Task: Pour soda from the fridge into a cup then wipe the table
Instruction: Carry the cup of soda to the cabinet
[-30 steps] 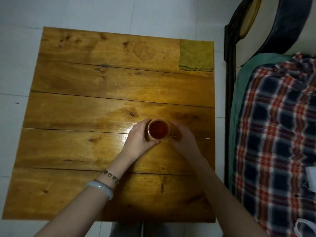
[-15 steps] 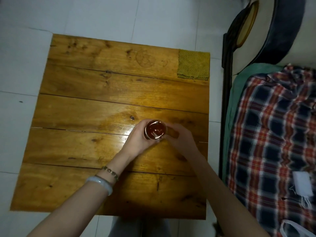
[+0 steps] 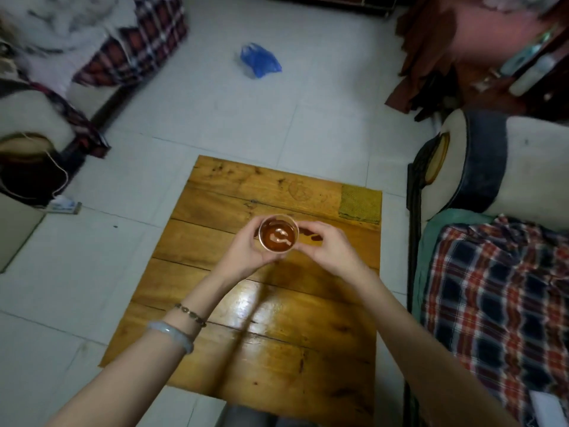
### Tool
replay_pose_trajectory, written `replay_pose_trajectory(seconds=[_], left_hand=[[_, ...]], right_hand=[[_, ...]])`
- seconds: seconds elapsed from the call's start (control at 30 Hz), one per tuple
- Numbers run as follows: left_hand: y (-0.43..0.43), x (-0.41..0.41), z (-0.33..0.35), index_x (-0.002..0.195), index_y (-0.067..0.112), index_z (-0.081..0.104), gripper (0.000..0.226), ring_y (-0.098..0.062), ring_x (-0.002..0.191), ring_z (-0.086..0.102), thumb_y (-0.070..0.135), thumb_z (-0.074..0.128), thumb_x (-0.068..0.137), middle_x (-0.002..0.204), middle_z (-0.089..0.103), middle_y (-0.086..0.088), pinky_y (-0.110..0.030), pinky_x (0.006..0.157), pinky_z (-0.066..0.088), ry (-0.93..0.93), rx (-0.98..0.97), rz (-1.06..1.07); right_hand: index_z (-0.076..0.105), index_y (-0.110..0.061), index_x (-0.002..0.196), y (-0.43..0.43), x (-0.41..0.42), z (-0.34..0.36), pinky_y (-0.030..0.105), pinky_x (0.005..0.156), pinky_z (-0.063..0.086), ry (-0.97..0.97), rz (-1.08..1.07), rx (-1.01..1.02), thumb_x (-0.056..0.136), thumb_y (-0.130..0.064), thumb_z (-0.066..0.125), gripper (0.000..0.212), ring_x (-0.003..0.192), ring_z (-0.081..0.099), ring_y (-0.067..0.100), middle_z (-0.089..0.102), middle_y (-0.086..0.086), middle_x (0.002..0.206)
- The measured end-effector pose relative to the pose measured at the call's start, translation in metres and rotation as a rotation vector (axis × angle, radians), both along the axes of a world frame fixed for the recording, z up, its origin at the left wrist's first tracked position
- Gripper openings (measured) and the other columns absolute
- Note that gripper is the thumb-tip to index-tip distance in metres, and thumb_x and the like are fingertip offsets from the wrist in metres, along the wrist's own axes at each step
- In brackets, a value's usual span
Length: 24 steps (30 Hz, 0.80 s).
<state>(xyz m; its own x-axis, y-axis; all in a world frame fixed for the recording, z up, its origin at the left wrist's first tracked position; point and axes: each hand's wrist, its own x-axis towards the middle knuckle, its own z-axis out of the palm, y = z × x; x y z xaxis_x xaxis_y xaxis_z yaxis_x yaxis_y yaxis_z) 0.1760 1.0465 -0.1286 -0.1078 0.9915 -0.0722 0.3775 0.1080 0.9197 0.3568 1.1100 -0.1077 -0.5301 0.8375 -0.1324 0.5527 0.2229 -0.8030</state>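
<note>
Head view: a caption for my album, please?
Left hand and right hand hold a cup of soda over a wooden table.

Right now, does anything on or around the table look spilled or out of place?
On the wooden table, dark reddish patches lie just right of the cup, by the right hand: spilled soda or a shadow, I cannot tell. A blue plastic bag lies on the floor beyond the table.
</note>
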Motion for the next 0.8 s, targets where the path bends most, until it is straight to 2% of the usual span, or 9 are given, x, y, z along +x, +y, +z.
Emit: replay_pose_trajectory(seconds=[0.1,0.17,0.3,0.43,0.6,0.7,0.8], left_hand=[[-0.017,-0.021,0.035,0.115,0.022,0.055,0.068,0.007,0.103,0.056,0.025,0.086,0.055,0.112,0.061,0.015,-0.009,0.086,0.041,0.018,0.043,0.046],[-0.031,-0.038,0.053,0.114,0.024,0.055,0.068,0.005,0.102,0.057,0.022,0.088,0.055,0.111,0.062,0.015,-0.010,0.085,0.042,0.023,0.062,0.083],[-0.067,-0.071,0.079,0.112,0.030,0.055,0.067,0.003,0.103,0.058,0.020,0.090,0.056,0.111,0.062,0.014,-0.010,0.084,0.043,0.027,0.084,0.165],[-0.116,-0.109,0.097,0.108,0.036,0.054,0.066,0.006,0.101,0.057,0.027,0.090,0.054,0.110,0.062,0.017,-0.008,0.084,0.042,0.023,0.081,0.303],[-0.193,-0.168,0.116,0.113,0.025,0.055,0.065,0.018,0.097,0.052,0.021,0.089,0.058,0.108,0.059,0.020,-0.001,0.081,0.038,0.040,0.052,0.475],[-0.247,-0.207,0.126,0.114,0.029,0.055,0.066,0.010,0.102,0.054,0.029,0.089,0.058,0.110,0.059,0.020,-0.006,0.083,0.040,0.067,0.030,0.580],[-0.305,-0.252,0.136,0.111,0.029,0.056,0.062,0.009,0.100,0.055,0.026,0.089,0.058,0.107,0.062,0.019,-0.012,0.085,0.040,0.072,0.025,0.685]], right_hand=[[0.065,-0.020,0.116,-0.008,-0.024,0.036,0.022,0.084,0.047,0.055,0.063,0.033,0.077,-0.021,0.075,0.040,0.094,0.059,0.004,0.067,-0.008,0.107],[0.065,-0.022,0.117,-0.016,-0.040,0.056,0.019,0.083,0.046,0.071,0.110,0.044,0.078,-0.020,0.075,0.040,0.094,0.058,0.002,0.066,-0.012,0.104],[0.064,-0.029,0.118,-0.034,-0.079,0.082,0.024,0.087,0.049,0.066,0.235,0.087,0.078,-0.026,0.074,0.042,0.098,0.059,0.002,0.067,-0.008,0.110],[0.061,-0.024,0.122,-0.061,-0.130,0.101,0.024,0.089,0.048,0.060,0.392,0.103,0.078,-0.023,0.074,0.046,0.100,0.057,0.002,0.064,-0.007,0.116],[0.058,-0.022,0.126,-0.105,-0.210,0.114,0.025,0.092,0.048,0.025,0.592,0.121,0.078,-0.013,0.067,0.050,0.103,0.057,0.004,0.063,-0.005,0.120],[0.058,-0.023,0.126,-0.144,-0.266,0.123,0.027,0.092,0.049,0.044,0.695,0.117,0.079,-0.010,0.065,0.049,0.105,0.057,0.006,0.062,-0.004,0.120],[0.056,-0.023,0.127,-0.192,-0.326,0.130,0.027,0.092,0.049,0.068,0.791,0.105,0.080,-0.011,0.065,0.049,0.106,0.057,0.007,0.062,-0.004,0.120]])
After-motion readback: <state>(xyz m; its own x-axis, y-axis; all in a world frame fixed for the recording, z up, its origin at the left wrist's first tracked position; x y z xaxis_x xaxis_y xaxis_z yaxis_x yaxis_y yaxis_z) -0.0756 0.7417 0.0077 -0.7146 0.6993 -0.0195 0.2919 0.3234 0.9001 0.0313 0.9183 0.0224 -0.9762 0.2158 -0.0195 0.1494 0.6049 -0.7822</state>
